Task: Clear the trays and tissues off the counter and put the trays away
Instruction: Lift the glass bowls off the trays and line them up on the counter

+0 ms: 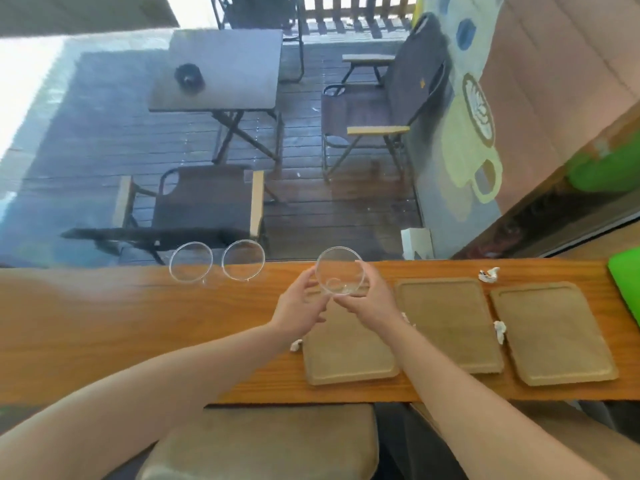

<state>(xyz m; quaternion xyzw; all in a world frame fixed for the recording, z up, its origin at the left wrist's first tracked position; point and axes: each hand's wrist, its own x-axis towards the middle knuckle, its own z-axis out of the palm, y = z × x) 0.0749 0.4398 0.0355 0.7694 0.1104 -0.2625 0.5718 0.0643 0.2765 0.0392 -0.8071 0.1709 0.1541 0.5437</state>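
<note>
Three tan trays lie side by side on the wooden counter (138,323): the left tray (349,355), the middle tray (446,323) and the right tray (550,334). My left hand (298,306) and my right hand (367,296) together hold a clear glass bowl (341,270) above the far end of the left tray. Crumpled white tissues lie at the left tray's left edge (295,346), between the middle and right trays (499,330), by my right wrist (405,318) and near the window (488,274).
Two more clear glass bowls (191,261) (243,259) stand on the counter against the window, left of my hands. A green object (625,282) sits at the counter's right end. A padded stool (263,441) is below the counter's near edge. Outside the glass are a table and chairs.
</note>
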